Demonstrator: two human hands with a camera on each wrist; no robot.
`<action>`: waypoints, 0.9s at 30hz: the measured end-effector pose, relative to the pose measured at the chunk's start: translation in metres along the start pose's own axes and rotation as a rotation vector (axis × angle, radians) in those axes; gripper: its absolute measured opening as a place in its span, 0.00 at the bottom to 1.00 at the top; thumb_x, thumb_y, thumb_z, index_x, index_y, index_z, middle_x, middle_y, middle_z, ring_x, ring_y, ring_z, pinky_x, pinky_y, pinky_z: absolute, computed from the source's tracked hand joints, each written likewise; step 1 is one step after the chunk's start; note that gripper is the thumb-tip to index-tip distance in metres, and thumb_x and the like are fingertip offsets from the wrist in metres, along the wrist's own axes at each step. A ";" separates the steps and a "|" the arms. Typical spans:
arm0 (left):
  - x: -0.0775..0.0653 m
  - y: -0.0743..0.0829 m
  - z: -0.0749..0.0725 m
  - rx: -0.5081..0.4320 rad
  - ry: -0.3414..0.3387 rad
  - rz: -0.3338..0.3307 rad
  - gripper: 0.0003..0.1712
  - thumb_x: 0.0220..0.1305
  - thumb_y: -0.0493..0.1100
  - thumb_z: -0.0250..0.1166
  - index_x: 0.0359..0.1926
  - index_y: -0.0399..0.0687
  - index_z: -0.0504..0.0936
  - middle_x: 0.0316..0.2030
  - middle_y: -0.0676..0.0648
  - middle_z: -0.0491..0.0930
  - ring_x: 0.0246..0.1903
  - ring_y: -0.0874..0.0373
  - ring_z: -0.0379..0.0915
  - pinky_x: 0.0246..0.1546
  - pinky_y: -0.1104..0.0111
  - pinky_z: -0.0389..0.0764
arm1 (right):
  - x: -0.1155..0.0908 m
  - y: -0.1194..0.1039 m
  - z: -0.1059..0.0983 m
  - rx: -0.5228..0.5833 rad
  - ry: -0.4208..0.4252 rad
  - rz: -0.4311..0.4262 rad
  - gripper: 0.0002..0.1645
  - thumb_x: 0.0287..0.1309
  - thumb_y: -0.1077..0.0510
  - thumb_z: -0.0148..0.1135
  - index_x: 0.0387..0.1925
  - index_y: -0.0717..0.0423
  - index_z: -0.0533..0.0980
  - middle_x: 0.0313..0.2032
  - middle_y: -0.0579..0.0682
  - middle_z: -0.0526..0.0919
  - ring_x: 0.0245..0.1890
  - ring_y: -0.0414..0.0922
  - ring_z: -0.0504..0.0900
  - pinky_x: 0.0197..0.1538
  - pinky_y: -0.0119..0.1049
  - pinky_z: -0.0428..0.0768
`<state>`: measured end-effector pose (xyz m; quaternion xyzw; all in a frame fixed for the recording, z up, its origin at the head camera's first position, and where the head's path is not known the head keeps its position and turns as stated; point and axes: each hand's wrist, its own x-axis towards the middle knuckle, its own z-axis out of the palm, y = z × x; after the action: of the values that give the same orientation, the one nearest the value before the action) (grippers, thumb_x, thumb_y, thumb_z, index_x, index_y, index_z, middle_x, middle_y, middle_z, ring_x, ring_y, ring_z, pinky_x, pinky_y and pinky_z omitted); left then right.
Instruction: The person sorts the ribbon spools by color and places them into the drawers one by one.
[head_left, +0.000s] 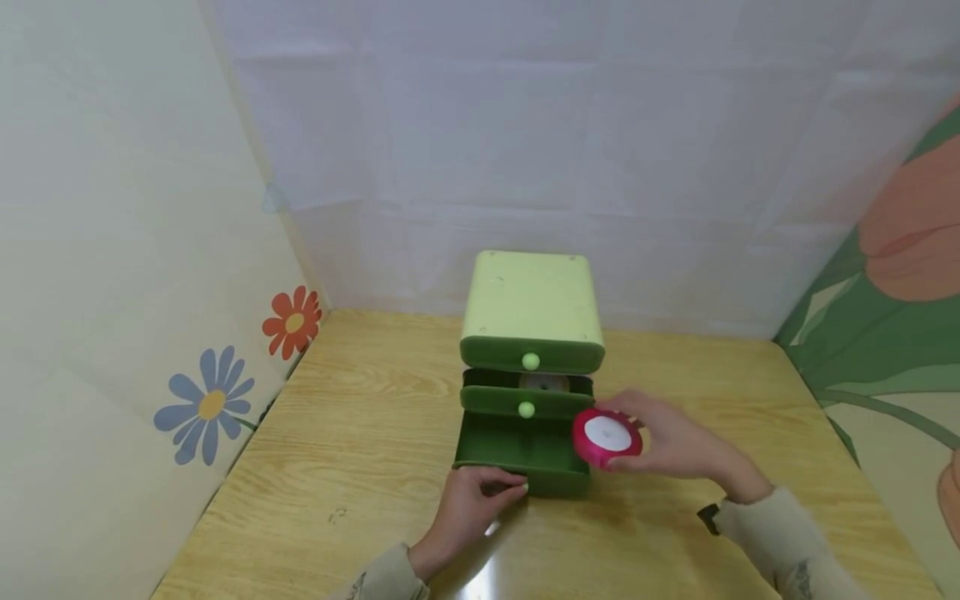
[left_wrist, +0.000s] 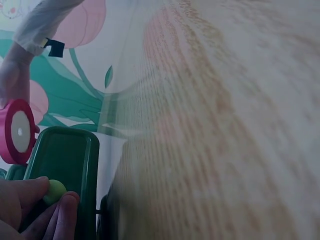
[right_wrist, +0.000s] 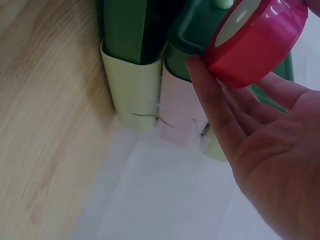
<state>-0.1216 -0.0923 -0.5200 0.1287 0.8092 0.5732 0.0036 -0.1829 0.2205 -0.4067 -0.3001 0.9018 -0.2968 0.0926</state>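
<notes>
A small green drawer cabinet (head_left: 532,296) stands on the table, with its bottom drawer (head_left: 517,442) pulled far out and its middle drawer (head_left: 487,398) pulled out less. My left hand (head_left: 471,504) pinches the pale green knob (left_wrist: 56,191) of the bottom drawer between thumb and fingers. A roll of magenta ribbon (head_left: 596,454) with a white core is held by my right hand (head_left: 675,437), just right of the bottom drawer and above table height. In the right wrist view, fingers support the ribbon roll (right_wrist: 260,50) from below. A round item (head_left: 545,382) lies partly hidden in the middle drawer.
The top drawer (head_left: 480,353) is closed. Behind the cabinet hangs a pale cloth wall (head_left: 480,150); flower-printed panels (head_left: 97,275) flank the wooden table (head_left: 360,417) on both sides.
</notes>
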 end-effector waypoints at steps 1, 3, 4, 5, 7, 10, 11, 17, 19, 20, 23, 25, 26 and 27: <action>0.000 0.000 0.000 0.004 0.000 0.003 0.05 0.61 0.41 0.77 0.38 0.49 0.93 0.34 0.52 0.91 0.34 0.67 0.85 0.37 0.75 0.86 | 0.000 0.000 0.002 -0.001 -0.008 0.005 0.42 0.53 0.40 0.79 0.64 0.53 0.75 0.56 0.47 0.81 0.54 0.47 0.79 0.51 0.37 0.85; 0.000 0.001 0.000 0.011 0.000 0.009 0.05 0.60 0.41 0.77 0.38 0.49 0.93 0.34 0.53 0.91 0.34 0.67 0.85 0.37 0.75 0.86 | 0.001 0.000 0.004 -0.009 -0.020 0.010 0.41 0.53 0.40 0.79 0.63 0.54 0.76 0.56 0.47 0.82 0.54 0.47 0.79 0.51 0.39 0.85; 0.000 0.001 0.000 0.015 0.000 0.011 0.05 0.60 0.42 0.77 0.38 0.49 0.93 0.34 0.53 0.91 0.35 0.68 0.85 0.37 0.76 0.85 | 0.002 0.001 0.006 -0.015 -0.022 0.008 0.41 0.53 0.40 0.78 0.63 0.54 0.76 0.56 0.47 0.82 0.54 0.47 0.79 0.51 0.40 0.85; 0.001 0.001 0.001 0.016 -0.002 0.015 0.05 0.61 0.42 0.77 0.38 0.49 0.93 0.34 0.53 0.91 0.35 0.68 0.85 0.37 0.75 0.85 | 0.002 0.001 0.007 -0.019 -0.021 0.005 0.40 0.53 0.40 0.79 0.62 0.54 0.76 0.55 0.47 0.82 0.54 0.47 0.79 0.51 0.40 0.85; 0.001 0.002 0.001 0.024 -0.004 0.022 0.05 0.61 0.42 0.77 0.39 0.48 0.93 0.34 0.53 0.91 0.35 0.67 0.85 0.37 0.75 0.85 | 0.004 0.002 0.010 -0.026 -0.017 -0.006 0.39 0.53 0.40 0.79 0.60 0.55 0.78 0.54 0.47 0.83 0.53 0.46 0.80 0.51 0.40 0.85; 0.001 0.003 0.001 0.035 -0.003 0.024 0.05 0.61 0.42 0.77 0.39 0.48 0.93 0.34 0.54 0.91 0.35 0.67 0.85 0.38 0.75 0.85 | 0.006 0.004 0.015 -0.027 -0.016 -0.014 0.37 0.52 0.40 0.79 0.58 0.54 0.79 0.52 0.46 0.84 0.51 0.45 0.80 0.50 0.40 0.86; 0.001 0.003 0.001 0.038 -0.002 0.022 0.05 0.62 0.42 0.77 0.39 0.49 0.93 0.34 0.54 0.91 0.36 0.68 0.85 0.38 0.76 0.85 | 0.007 0.005 0.017 -0.026 -0.017 -0.013 0.37 0.51 0.40 0.79 0.58 0.54 0.79 0.52 0.45 0.84 0.51 0.45 0.80 0.50 0.40 0.86; -0.001 0.002 0.001 0.033 0.001 -0.004 0.05 0.61 0.43 0.77 0.38 0.50 0.93 0.34 0.55 0.91 0.35 0.69 0.84 0.37 0.76 0.84 | 0.010 0.010 0.024 -0.023 -0.056 0.019 0.40 0.52 0.39 0.79 0.59 0.57 0.78 0.53 0.49 0.84 0.52 0.47 0.81 0.51 0.45 0.87; -0.001 0.001 0.001 0.035 -0.006 -0.004 0.05 0.61 0.43 0.77 0.39 0.51 0.93 0.34 0.55 0.91 0.35 0.69 0.84 0.37 0.76 0.84 | 0.011 0.010 0.026 -0.030 -0.067 0.026 0.42 0.52 0.38 0.78 0.60 0.59 0.77 0.54 0.51 0.84 0.52 0.48 0.81 0.51 0.45 0.87; -0.001 0.001 0.001 0.039 -0.008 0.000 0.05 0.61 0.44 0.77 0.39 0.51 0.93 0.34 0.55 0.91 0.36 0.69 0.84 0.38 0.76 0.84 | 0.011 0.010 0.026 -0.031 -0.071 0.033 0.42 0.53 0.38 0.78 0.60 0.59 0.77 0.54 0.51 0.84 0.52 0.48 0.81 0.51 0.45 0.86; -0.001 0.001 0.001 0.050 -0.016 0.005 0.05 0.62 0.44 0.77 0.39 0.52 0.93 0.34 0.56 0.91 0.37 0.68 0.84 0.39 0.75 0.84 | 0.013 0.009 0.026 -0.038 -0.075 0.033 0.43 0.54 0.37 0.77 0.61 0.61 0.77 0.54 0.52 0.84 0.51 0.48 0.81 0.51 0.45 0.86; -0.001 0.001 0.000 0.056 -0.018 0.006 0.05 0.62 0.44 0.77 0.39 0.52 0.93 0.34 0.56 0.91 0.37 0.68 0.84 0.40 0.75 0.84 | 0.014 0.009 0.027 -0.041 -0.076 0.031 0.43 0.54 0.37 0.77 0.60 0.61 0.77 0.53 0.52 0.84 0.51 0.48 0.82 0.50 0.44 0.86; -0.001 0.001 0.000 0.055 -0.017 0.006 0.05 0.62 0.44 0.77 0.39 0.52 0.93 0.34 0.56 0.91 0.37 0.68 0.84 0.39 0.75 0.84 | 0.015 0.009 0.027 -0.040 -0.077 0.034 0.43 0.54 0.37 0.77 0.60 0.62 0.77 0.53 0.52 0.84 0.50 0.47 0.82 0.50 0.43 0.86; -0.001 0.001 0.000 0.055 -0.018 0.003 0.05 0.62 0.44 0.77 0.39 0.52 0.93 0.34 0.56 0.91 0.37 0.68 0.84 0.39 0.75 0.84 | 0.016 0.009 0.027 -0.040 -0.077 0.038 0.42 0.54 0.37 0.77 0.60 0.62 0.77 0.53 0.52 0.84 0.50 0.47 0.82 0.50 0.43 0.86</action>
<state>-0.1209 -0.0921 -0.5194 0.1352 0.8243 0.5497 0.0065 -0.1905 0.2040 -0.4333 -0.2960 0.9088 -0.2651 0.1269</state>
